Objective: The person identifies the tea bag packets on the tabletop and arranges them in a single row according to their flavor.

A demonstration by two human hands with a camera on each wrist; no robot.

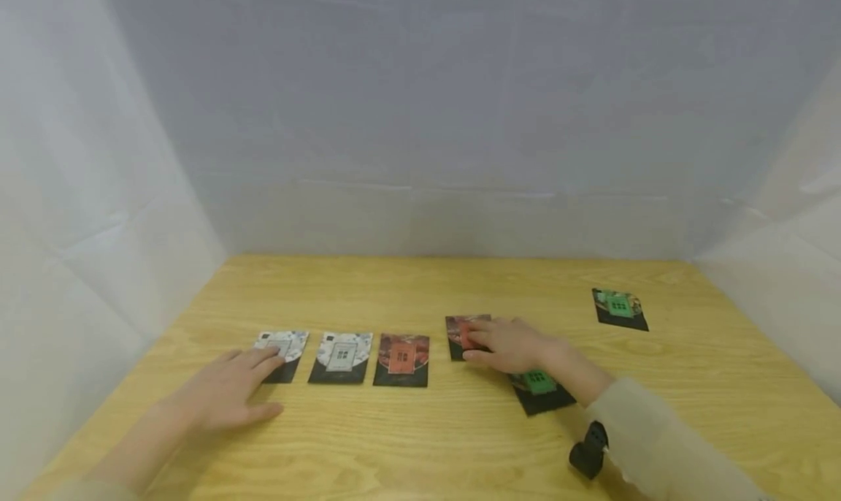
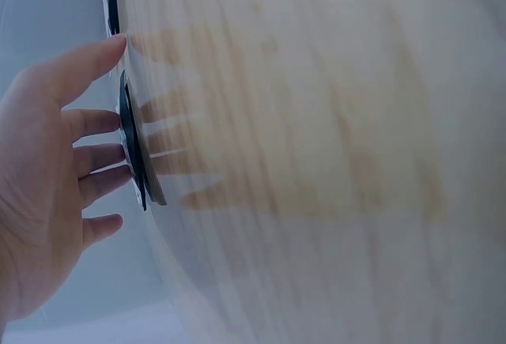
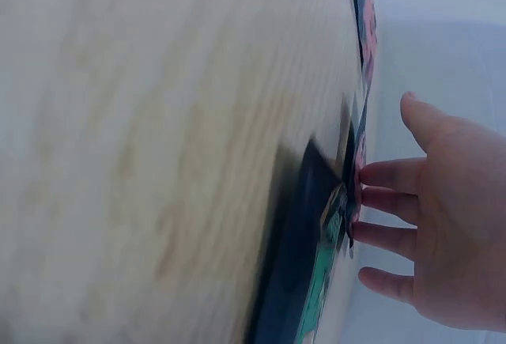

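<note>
My left hand [image 1: 220, 391] rests its extended fingers on a flat white-and-black packet [image 1: 294, 346] at the left end of a row; the thumb is spread to the side. In the left wrist view, several fingertips meet that packet [image 2: 133, 142]. My right hand [image 1: 509, 346] has its fingertips on a red-and-black packet [image 1: 458, 340], hiding its right part. The right wrist view shows these fingers straight against the red packet [image 3: 357, 178]. Partly under the right hand and wrist lies a green-and-black packet [image 1: 540, 384], set at a slant.
Between the hands lie another white packet [image 1: 340, 358] and another red packet [image 1: 401, 360], side by side. A second green packet [image 1: 620, 309] sits tilted at the back right of the wooden table [image 1: 394, 442]. A black device [image 1: 589, 450] hangs at the right sleeve. White sheeting [image 1: 420, 121] surrounds the table.
</note>
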